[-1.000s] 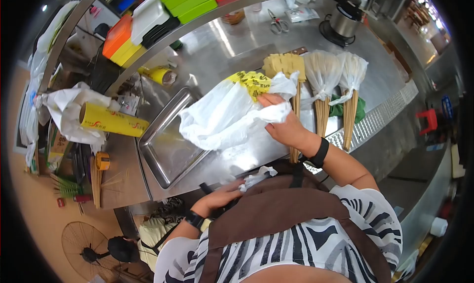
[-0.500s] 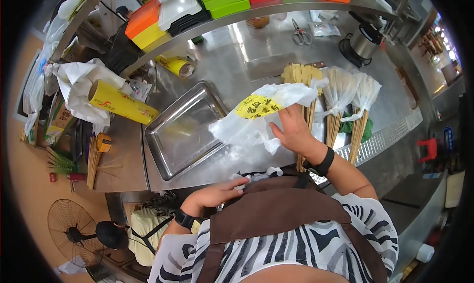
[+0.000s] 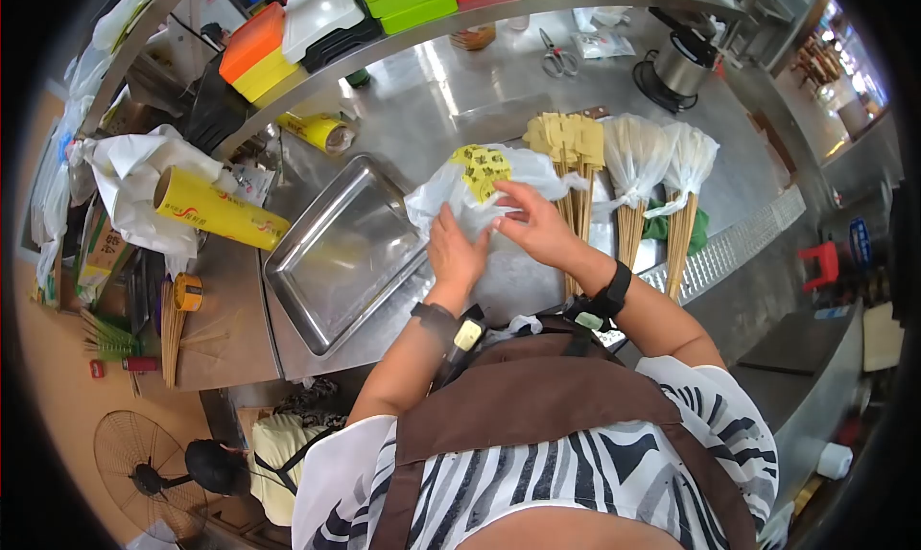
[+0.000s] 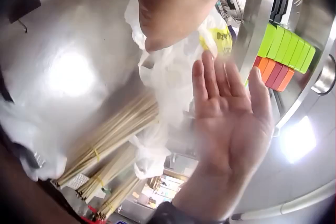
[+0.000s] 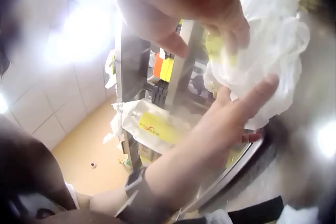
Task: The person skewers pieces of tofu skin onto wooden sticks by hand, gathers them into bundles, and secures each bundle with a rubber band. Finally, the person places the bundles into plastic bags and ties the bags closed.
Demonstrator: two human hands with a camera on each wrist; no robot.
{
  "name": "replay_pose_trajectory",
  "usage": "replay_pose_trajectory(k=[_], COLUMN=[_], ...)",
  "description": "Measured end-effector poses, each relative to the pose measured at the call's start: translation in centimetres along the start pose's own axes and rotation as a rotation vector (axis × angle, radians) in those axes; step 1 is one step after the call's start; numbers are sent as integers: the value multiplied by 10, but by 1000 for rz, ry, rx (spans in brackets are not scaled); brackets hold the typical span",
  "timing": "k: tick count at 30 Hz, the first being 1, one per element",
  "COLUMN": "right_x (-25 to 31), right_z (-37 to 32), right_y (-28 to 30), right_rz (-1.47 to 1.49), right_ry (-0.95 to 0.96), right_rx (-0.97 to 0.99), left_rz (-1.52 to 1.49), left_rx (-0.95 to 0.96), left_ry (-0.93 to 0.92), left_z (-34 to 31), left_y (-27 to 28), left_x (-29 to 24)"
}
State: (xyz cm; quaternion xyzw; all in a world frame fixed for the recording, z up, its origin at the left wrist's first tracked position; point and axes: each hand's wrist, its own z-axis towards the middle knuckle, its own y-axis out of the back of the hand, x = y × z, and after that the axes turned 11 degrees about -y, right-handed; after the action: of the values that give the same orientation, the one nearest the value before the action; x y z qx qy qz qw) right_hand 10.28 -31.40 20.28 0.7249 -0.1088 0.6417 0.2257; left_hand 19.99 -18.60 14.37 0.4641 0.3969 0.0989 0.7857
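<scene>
A white plastic bag (image 3: pixel 436 193) with a yellow printed patch spreads in front of both hands, just above the steel counter. My left hand (image 3: pixel 456 253) is at its near left side, fingers straight and touching the film. From the right, my right hand (image 3: pixel 542 229) reaches over the bag with extended fingers; in the left wrist view its palm (image 4: pixel 231 124) is open. The bag's right end overlaps a bundle of skewers with flat yellow pieces (image 3: pixel 566 138). Farther right lie two skewer bundles (image 3: pixel 633 152) with white plastic bags tied over their tops.
Left of the bag lies a steel tray (image 3: pixel 321 344). Beyond it are yellow film rolls (image 3: pixel 221 210) and loose bamboo sticks (image 3: pixel 171 334). Scissors (image 3: pixel 556 59) and a steel pot (image 3: pixel 676 66) stand at the back, under a shelf with coloured boxes (image 3: pixel 413 8). Another person (image 3: pixel 278 454) is at lower left.
The bag, first spread wide by the right hand, has been drawn together and lowered. My left hand has come up from the apron's edge to the bag. The head view has shifted slightly.
</scene>
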Motion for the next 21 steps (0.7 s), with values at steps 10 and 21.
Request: replay_pose_trajectory(k=[10, 21], right_x=[-84, -102], right_z=[-66, -44], right_y=[46, 57], right_rz=[-852, -437], right_ry=[-148, -522], right_rx=[-457, -443], left_rz=[428, -58], left_rx=[-180, -23], left_ry=[-225, -403], left_z=[18, 64], left_y=[11, -23], left_x=[-31, -2])
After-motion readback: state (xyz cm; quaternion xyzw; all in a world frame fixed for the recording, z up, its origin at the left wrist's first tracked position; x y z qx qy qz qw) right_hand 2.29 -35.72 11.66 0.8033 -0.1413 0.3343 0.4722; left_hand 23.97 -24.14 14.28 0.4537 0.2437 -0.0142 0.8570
